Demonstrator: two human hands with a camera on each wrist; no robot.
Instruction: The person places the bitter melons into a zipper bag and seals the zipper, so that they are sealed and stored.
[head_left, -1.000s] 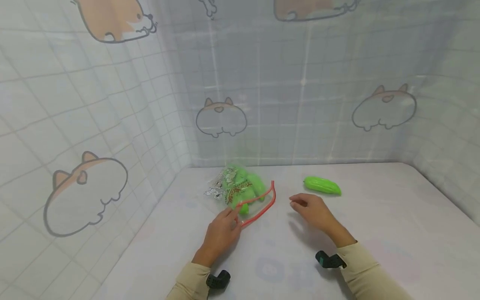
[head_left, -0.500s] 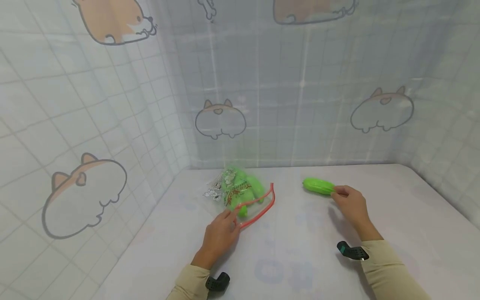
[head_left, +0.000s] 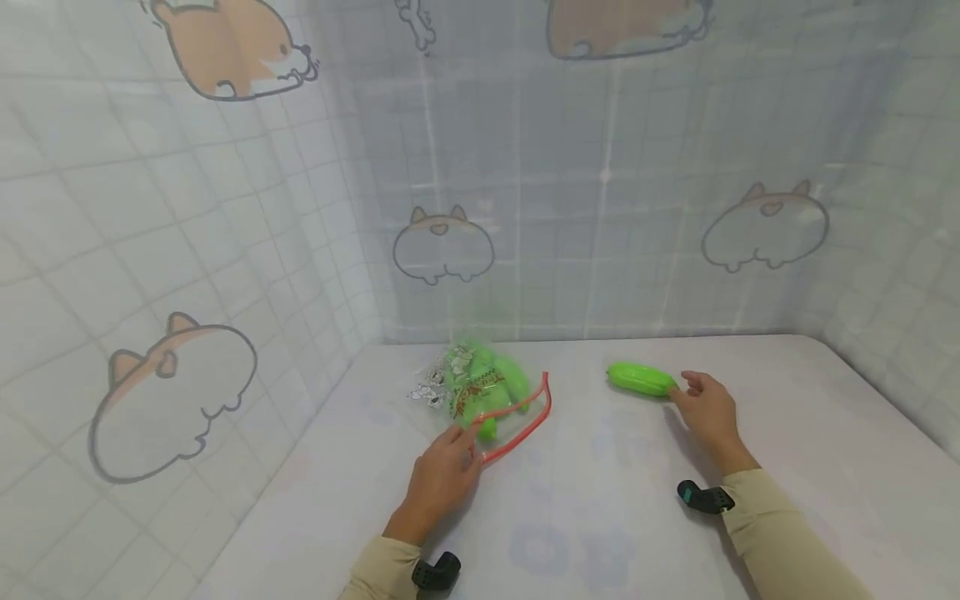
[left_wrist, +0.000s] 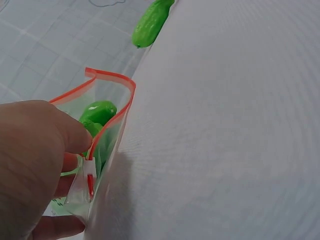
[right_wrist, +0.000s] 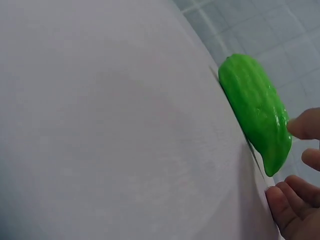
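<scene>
My left hand (head_left: 438,475) pinches the near corner of a clear zip bag (head_left: 519,439) with a red zip edge. The bag's mouth gapes towards the right. Several bright green vegetable shapes (left_wrist: 100,112) lie inside it, partly covered by the printed film. On the table to the right lies a ridged green toy cucumber (head_left: 639,378) with a tapered end. My right hand (head_left: 708,417) is at that end. In the right wrist view one fingertip (right_wrist: 300,126) meets the cucumber's side, while the other fingers stand apart around its tip.
The white table (head_left: 570,508) meets a hanging curtain (head_left: 555,250) with cartoon dog prints at the back and both sides. Each wrist wears a black camera mount, one on the left (head_left: 437,572) and one on the right (head_left: 705,497).
My right hand has moved right from beside the bag to the cucumber's right end, and its fingers have since spread there. My left hand has kept its hold on the bag.
</scene>
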